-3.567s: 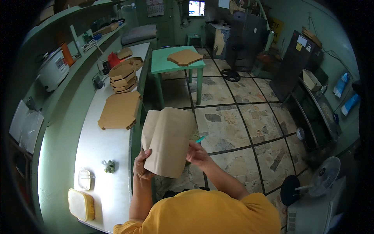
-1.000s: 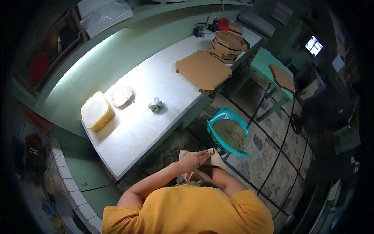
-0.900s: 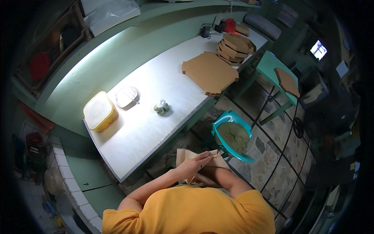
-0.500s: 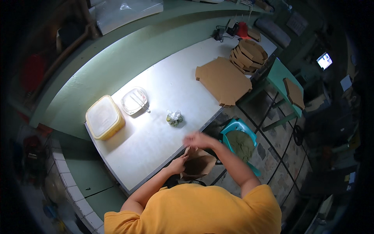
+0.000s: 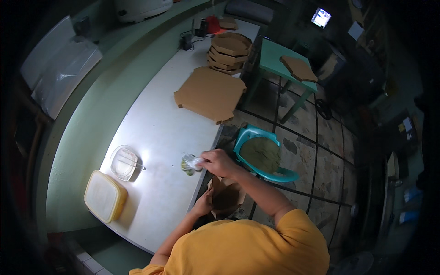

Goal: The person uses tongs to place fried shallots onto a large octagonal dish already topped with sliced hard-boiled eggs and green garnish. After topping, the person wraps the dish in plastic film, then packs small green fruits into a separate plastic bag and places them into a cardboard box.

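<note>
A brown paper bag (image 5: 228, 195) stands with its mouth open off the table's near edge, and my left hand (image 5: 204, 203) grips its left side. Above it, my right hand (image 5: 218, 162) pinches the gathered top of a small clear plastic bag (image 5: 189, 164) with greenish contents. That little bag hangs at the table's edge, and I cannot tell whether it still touches the surface. What lies inside the paper bag is dark and cannot be made out.
On the white table (image 5: 156, 110) are a yellow lidded tub (image 5: 104, 196), a clear container (image 5: 123, 163) with a utensil across it, a flat cardboard piece (image 5: 211, 94) and stacked cardboard trays (image 5: 230, 48). A turquoise chair (image 5: 250, 133) stands right, near a green table (image 5: 270, 55).
My right hand has reached to the small plastic bag and taken hold of its top. My left hand still grips the paper bag. The whole view has turned toward the right.
</note>
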The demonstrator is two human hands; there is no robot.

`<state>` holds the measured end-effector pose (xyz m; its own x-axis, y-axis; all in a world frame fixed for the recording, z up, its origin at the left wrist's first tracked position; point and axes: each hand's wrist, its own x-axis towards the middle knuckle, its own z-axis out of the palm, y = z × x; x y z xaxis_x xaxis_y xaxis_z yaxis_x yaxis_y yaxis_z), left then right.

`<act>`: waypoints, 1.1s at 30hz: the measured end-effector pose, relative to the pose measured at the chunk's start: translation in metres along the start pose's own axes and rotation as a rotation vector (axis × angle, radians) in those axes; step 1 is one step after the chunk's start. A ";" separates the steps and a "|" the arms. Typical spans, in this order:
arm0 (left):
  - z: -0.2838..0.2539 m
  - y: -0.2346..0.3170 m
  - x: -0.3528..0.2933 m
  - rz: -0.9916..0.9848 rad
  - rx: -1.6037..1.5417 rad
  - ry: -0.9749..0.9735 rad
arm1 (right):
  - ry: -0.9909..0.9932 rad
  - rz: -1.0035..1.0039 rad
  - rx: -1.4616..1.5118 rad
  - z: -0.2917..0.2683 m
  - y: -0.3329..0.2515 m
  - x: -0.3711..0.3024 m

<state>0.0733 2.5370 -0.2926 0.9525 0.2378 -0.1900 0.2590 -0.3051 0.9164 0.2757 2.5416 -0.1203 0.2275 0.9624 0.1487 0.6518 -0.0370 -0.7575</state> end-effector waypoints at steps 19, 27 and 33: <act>0.373 0.239 0.114 0.407 -0.097 -0.347 | 0.050 0.795 -0.389 -0.188 0.123 -0.535; 0.553 0.366 0.143 0.420 -0.262 -0.551 | 1.509 0.663 0.129 -0.311 0.093 -0.853; 0.667 0.454 0.162 0.427 -0.189 -0.670 | 0.938 1.234 0.056 -0.241 0.165 -1.004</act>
<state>0.4520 1.8219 -0.1427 0.8721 -0.4838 0.0732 -0.1220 -0.0702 0.9900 0.3294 1.5045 -0.2416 0.9543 -0.1654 -0.2491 -0.2969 -0.6221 -0.7245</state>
